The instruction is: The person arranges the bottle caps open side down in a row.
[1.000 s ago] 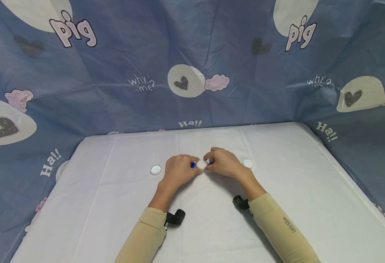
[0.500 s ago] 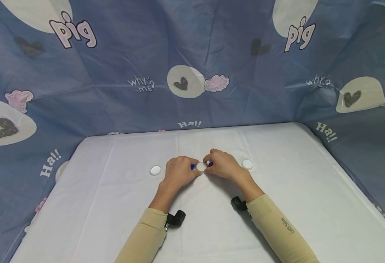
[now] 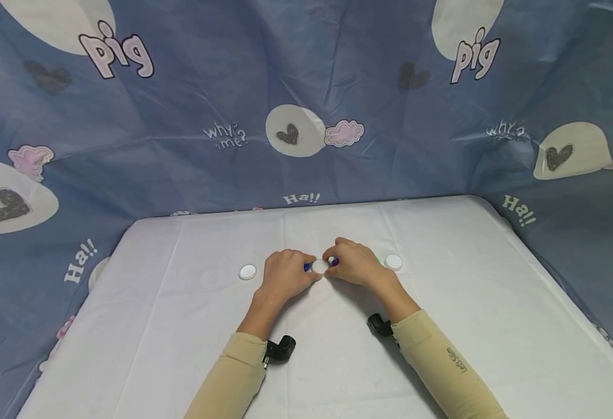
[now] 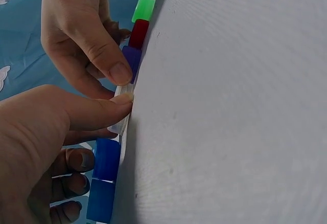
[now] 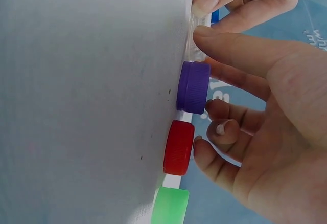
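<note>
A clear-white bottle cap (image 3: 319, 266) lies on the white table between both hands; its ribbed side shows in the right wrist view. My left hand (image 3: 287, 272) pinches it from the left with thumb and index finger. From the right, my right hand (image 3: 355, 262) pinches the same cap. Near my right fingers stand a purple cap (image 5: 193, 87), a red cap (image 5: 179, 147) and a green cap (image 5: 170, 206) in a row. Beside my left fingers are two blue caps (image 4: 106, 160).
One white cap (image 3: 247, 272) lies left of my left hand, and another white cap (image 3: 394, 262) lies right of my right hand. White cloth covers the table (image 3: 327, 361). A blue printed curtain (image 3: 181, 163) hangs behind it and along the sides.
Both hands keep their pinch on the clear-white cap and have shifted very slightly toward the near edge. A sliver of green now shows beyond the right hand.
</note>
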Demonstrator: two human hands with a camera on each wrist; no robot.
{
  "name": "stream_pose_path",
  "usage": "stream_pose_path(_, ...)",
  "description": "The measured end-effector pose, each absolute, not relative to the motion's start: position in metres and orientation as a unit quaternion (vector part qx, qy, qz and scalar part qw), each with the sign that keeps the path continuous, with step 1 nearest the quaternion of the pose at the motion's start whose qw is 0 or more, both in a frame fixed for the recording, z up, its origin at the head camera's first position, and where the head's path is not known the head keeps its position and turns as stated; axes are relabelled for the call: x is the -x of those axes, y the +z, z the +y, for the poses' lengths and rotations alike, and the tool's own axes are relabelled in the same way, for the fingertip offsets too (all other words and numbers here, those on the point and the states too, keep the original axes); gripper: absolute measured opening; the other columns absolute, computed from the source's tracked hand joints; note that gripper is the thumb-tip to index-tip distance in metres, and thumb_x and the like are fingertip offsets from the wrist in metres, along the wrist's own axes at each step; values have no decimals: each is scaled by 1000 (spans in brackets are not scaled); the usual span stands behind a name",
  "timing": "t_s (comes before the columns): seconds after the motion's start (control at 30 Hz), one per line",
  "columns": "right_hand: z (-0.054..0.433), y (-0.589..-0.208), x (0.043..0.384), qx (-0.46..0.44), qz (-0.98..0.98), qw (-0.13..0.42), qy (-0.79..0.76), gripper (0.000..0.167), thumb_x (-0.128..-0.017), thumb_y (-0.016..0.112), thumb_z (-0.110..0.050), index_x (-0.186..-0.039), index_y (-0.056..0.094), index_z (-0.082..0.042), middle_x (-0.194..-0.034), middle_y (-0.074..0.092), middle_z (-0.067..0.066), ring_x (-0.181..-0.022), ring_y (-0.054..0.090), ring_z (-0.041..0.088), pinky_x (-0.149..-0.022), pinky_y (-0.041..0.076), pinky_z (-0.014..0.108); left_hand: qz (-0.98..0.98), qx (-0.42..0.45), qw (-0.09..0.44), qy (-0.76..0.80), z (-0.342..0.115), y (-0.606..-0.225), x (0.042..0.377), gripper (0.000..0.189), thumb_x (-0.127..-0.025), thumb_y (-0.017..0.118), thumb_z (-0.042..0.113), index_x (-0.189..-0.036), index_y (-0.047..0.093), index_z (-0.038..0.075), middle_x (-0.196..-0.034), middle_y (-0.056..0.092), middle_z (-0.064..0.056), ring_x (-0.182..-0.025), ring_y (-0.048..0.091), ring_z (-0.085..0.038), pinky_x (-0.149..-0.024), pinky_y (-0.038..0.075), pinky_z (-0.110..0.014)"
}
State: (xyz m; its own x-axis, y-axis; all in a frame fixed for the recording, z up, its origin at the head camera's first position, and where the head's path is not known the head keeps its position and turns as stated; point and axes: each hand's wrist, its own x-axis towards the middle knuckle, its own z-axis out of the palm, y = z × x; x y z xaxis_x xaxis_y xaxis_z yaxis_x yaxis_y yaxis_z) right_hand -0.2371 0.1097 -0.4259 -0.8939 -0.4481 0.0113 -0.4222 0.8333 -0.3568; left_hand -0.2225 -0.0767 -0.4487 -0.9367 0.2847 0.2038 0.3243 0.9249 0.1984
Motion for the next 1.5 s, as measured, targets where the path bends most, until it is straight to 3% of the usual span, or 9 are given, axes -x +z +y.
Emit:
stream_pose_path(0.73,107,-425,241,216,957,54,-188,47,-78,82,-34,-123,71,-25,-97,58,4,-74,50,16,-63,39,30,-977,152,79,-123,-84,-444,222,45,-75,82,49,-117,74,36,-112,76,4,-91,72,-22,-71,52,-39)
stream_pose_path(1.07,100,-425,241,222,955,54,-190,44,-81,80,-36,-123,71,-24,-92,56,2,-72,50,15,-61,39,31,-978,132,73,-143,-98,-437,224,44,-77,80,50,-119,73,37,-114,75,4,-91,72,-26,-66,51,-37)
stream_pose_path(1.3,90,-424,241,213,955,62,-195,44,-83,79,-36,-124,71,-23,-107,61,4,-78,54,16,-67,44,33,-980,125,59,-143,-109,-435,223,48,-78,79,53,-122,71,37,-116,75,4,-95,71,-26,-68,51,-37)
stream_pose_path(1.5,83,-421,240,217,954,61,-197,43,-82,79,-34,-123,71,-22,-107,62,6,-81,55,18,-70,47,35,-981,119,57,-144,-116,-436,221,47,-78,79,52,-122,71,36,-119,74,3,-100,71,-26,-73,52,-40)
